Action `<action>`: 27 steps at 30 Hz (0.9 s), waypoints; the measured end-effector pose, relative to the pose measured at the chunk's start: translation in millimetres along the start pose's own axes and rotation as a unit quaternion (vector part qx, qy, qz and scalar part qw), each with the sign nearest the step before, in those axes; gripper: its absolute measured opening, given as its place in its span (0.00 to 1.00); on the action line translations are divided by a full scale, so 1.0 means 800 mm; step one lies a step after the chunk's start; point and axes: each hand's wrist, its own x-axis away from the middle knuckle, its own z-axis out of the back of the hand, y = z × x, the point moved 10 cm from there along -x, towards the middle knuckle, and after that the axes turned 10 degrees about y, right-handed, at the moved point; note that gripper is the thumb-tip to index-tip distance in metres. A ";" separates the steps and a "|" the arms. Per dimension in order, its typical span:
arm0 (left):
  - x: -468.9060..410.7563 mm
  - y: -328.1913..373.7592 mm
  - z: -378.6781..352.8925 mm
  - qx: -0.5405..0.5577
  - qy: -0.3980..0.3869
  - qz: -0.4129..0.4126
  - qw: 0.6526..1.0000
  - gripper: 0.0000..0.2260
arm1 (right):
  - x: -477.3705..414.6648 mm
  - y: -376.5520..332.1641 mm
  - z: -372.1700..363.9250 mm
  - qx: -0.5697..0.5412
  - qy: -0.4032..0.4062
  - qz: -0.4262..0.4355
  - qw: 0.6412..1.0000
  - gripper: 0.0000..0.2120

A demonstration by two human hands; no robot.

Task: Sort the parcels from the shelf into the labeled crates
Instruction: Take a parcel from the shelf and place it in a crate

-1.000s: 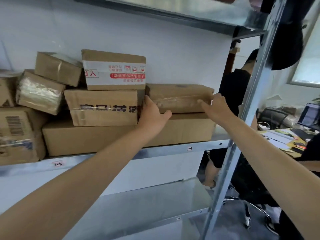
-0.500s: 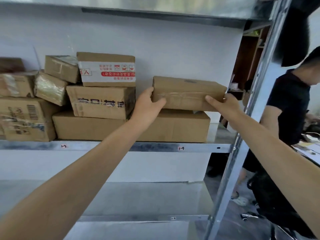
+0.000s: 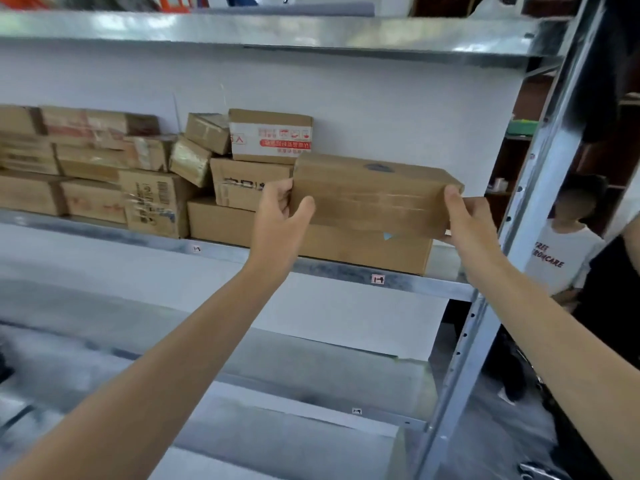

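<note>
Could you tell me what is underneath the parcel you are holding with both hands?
A longer flat carton lies below the parcel, on the metal shelf; its top there is covered.

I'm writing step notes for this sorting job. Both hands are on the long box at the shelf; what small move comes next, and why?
Probably draw the long box straight back, clear of the shelf. The left hand and right hand grip its two ends, it is above the flat box, and no crate is in view yet.
</note>
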 end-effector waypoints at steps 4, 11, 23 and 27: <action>0.011 0.003 0.083 -0.021 0.058 0.009 0.998 0.10 | 0.059 -0.012 -0.045 -0.020 -0.037 -0.014 0.999 0.28; 0.051 -0.022 0.289 -0.058 0.176 0.081 0.979 0.16 | 0.199 -0.032 -0.170 -0.051 -0.147 -0.054 0.986 0.27; 0.188 -0.028 0.672 -0.144 0.348 0.157 0.913 0.13 | 0.530 -0.088 -0.408 -0.004 -0.418 0.052 0.907 0.17; 0.233 -0.011 0.759 -0.169 0.373 0.158 0.899 0.13 | 0.632 -0.103 -0.448 -0.015 -0.482 0.059 0.874 0.14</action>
